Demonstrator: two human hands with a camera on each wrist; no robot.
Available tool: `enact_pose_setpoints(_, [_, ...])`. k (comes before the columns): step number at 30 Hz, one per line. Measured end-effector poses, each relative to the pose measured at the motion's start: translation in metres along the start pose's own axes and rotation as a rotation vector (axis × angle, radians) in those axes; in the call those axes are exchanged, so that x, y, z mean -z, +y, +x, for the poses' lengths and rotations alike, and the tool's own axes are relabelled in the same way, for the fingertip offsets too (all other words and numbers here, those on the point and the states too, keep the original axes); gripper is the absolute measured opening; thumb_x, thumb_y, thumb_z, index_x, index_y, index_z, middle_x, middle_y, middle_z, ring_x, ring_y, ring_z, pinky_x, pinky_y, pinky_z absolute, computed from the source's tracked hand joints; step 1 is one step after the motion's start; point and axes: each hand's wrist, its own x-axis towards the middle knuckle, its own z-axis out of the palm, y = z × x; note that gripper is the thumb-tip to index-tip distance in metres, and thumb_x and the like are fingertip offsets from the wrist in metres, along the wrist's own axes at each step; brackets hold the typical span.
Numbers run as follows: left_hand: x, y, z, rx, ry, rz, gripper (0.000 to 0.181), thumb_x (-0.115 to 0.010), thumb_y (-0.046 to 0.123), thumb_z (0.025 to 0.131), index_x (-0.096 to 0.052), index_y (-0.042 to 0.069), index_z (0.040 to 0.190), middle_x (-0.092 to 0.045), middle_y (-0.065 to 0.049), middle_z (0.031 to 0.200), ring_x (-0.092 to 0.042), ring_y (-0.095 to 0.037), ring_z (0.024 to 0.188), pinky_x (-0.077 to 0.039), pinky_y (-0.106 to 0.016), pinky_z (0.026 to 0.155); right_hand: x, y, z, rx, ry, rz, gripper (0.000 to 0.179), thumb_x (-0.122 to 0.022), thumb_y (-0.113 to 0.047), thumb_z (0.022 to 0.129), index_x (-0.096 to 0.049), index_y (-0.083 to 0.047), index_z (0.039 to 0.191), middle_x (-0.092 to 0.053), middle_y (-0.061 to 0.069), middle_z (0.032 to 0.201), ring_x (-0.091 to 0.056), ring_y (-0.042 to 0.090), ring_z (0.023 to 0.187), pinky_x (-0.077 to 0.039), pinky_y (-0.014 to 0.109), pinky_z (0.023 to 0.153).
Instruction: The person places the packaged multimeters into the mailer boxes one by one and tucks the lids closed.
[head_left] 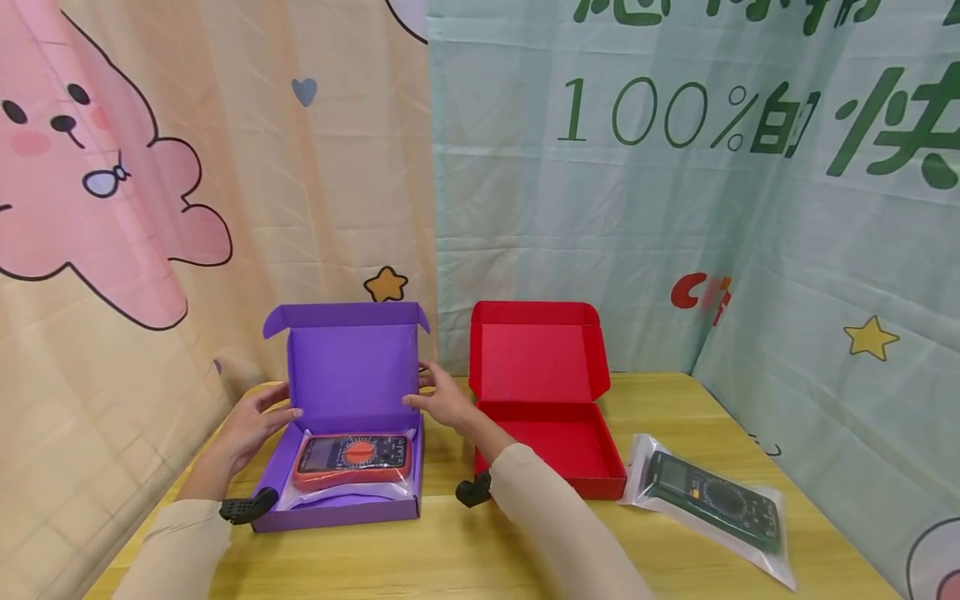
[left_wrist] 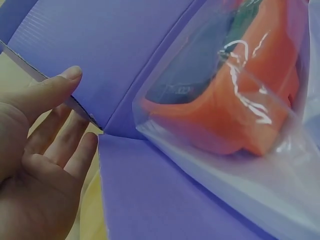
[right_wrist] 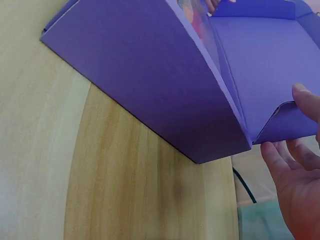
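An open purple box (head_left: 352,367) stands at the left of the table, its lid raised. Inside it lies an orange-red multimeter (head_left: 360,461) with a dark face and a round dial, wrapped in a clear plastic bag (left_wrist: 250,175). My left hand (head_left: 251,425) pinches the lid's left edge near the hinge, thumb on the inner face and fingers behind. At the opposite edge, my right hand (head_left: 444,400) holds the lid between thumb and fingers; the right wrist view shows its thumb over the side flap (right_wrist: 285,122).
Right of the purple box stands an open red box (head_left: 547,433), its inside bare. A dark green multimeter (head_left: 712,500) in a clear bag lies at the table's right side. Printed curtains (head_left: 570,217) hang behind the wooden table (head_left: 420,558).
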Motion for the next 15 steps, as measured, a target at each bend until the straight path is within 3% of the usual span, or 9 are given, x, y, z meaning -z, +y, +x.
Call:
enact_pose_setpoints(3, [0.0, 0.001, -0.003, 0.013, 0.001, 0.031, 0.073, -0.066, 0.003, 0.1, -0.022, -0.019, 0.154, -0.029, -0.042, 0.153, -0.055, -0.003, 0.114, -0.048, -0.012, 0.089, 0.0, 0.001, -0.003, 0.023, -0.012, -0.022, 0.073, -0.079, -0.016, 0.094, -0.042, -0.013, 0.156, -0.063, 0.01, 0.129, -0.064, 0.03, 0.117, -0.055, 0.048, 0.097])
enact_pose_setpoints(8, [0.001, 0.002, -0.01, 0.021, 0.002, 0.091, 0.078, -0.068, 0.004, 0.099, -0.018, -0.016, 0.155, -0.029, -0.043, 0.153, -0.042, -0.047, 0.134, -0.05, -0.014, 0.087, 0.0, 0.002, -0.006, 0.084, -0.055, -0.061, 0.073, -0.079, -0.014, 0.094, -0.041, -0.013, 0.156, -0.061, 0.009, 0.133, -0.063, 0.027, 0.118, -0.056, 0.042, 0.096])
enact_pose_setpoints(9, [0.002, 0.001, -0.011, 0.016, 0.004, 0.1, 0.079, -0.069, 0.003, 0.098, -0.018, -0.016, 0.155, -0.029, -0.043, 0.153, -0.042, -0.048, 0.134, -0.05, -0.014, 0.086, 0.0, 0.002, -0.007, 0.089, -0.064, -0.073, 0.073, -0.079, -0.014, 0.094, -0.042, -0.014, 0.156, -0.061, 0.009, 0.133, -0.062, 0.027, 0.118, -0.056, 0.04, 0.095])
enact_pose_setpoints(12, [0.002, -0.002, -0.014, -0.01, 0.008, 0.092, 0.079, -0.072, 0.001, 0.095, -0.021, -0.013, 0.155, -0.033, -0.041, 0.15, -0.056, -0.031, 0.124, -0.051, -0.016, 0.087, -0.001, 0.003, -0.009, 0.113, -0.081, -0.126, 0.074, -0.08, -0.013, 0.092, -0.042, -0.014, 0.156, -0.063, 0.01, 0.131, -0.063, 0.026, 0.119, -0.056, 0.038, 0.095])
enact_pose_setpoints(15, [0.002, -0.007, -0.015, -0.03, 0.009, 0.09, 0.082, -0.075, -0.001, 0.092, -0.022, -0.011, 0.155, -0.034, -0.039, 0.149, -0.056, -0.022, 0.12, -0.05, -0.016, 0.086, -0.002, 0.004, -0.01, 0.15, -0.094, -0.198, 0.074, -0.082, -0.009, 0.09, -0.045, -0.014, 0.154, -0.065, 0.009, 0.127, -0.065, 0.025, 0.117, -0.056, 0.035, 0.094])
